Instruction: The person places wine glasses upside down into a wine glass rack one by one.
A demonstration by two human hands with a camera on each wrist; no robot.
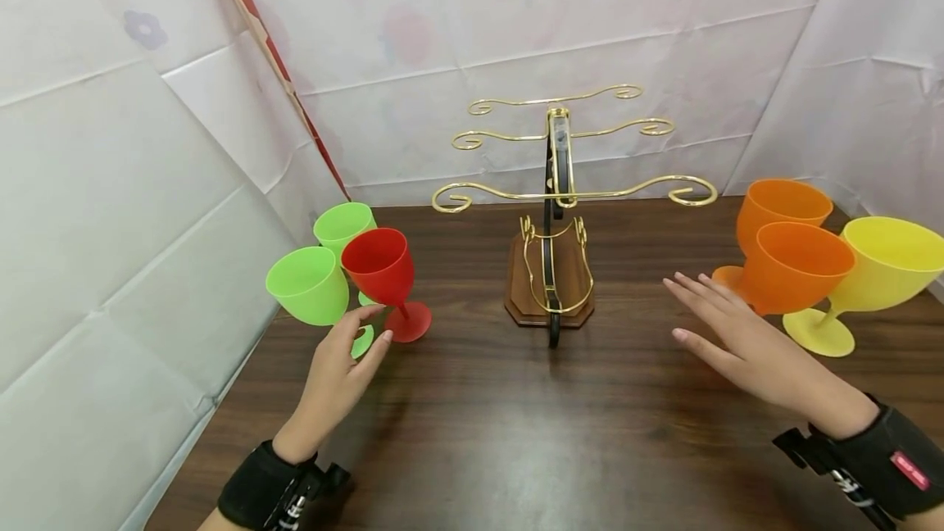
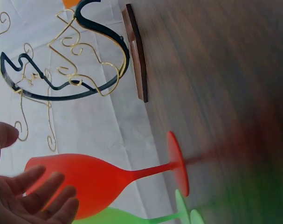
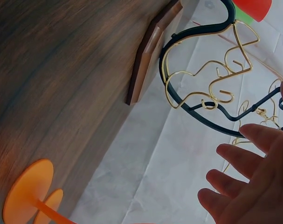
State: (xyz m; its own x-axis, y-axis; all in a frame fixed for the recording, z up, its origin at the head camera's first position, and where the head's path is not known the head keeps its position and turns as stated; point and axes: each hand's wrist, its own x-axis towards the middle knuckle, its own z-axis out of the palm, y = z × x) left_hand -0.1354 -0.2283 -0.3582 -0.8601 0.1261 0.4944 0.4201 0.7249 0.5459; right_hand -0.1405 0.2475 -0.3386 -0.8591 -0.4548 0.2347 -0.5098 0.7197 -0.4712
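Observation:
A red goblet (image 1: 378, 265) stands upright on the table, and my left hand (image 1: 335, 375) reaches toward it from the front. Thumb and fingers are spread apart near its stem; in the left wrist view the fingers (image 2: 52, 191) overlap the red bowl (image 2: 99, 179), and I cannot tell whether they touch it. Two green goblets (image 1: 306, 285) stand just behind and left of it. My right hand (image 1: 745, 351), fingers extended and holding nothing, hovers left of two orange goblets (image 1: 800, 269). A yellow goblet (image 1: 888, 269) stands at their right.
Between the hands, toward the back, stands a rack of gold wire (image 1: 575, 196) and black metal on a wooden base (image 1: 525, 297). Its curled arms spread to both sides above the dark wood table (image 1: 516, 416). White sheeting (image 1: 398, 39) hangs behind and along both sides.

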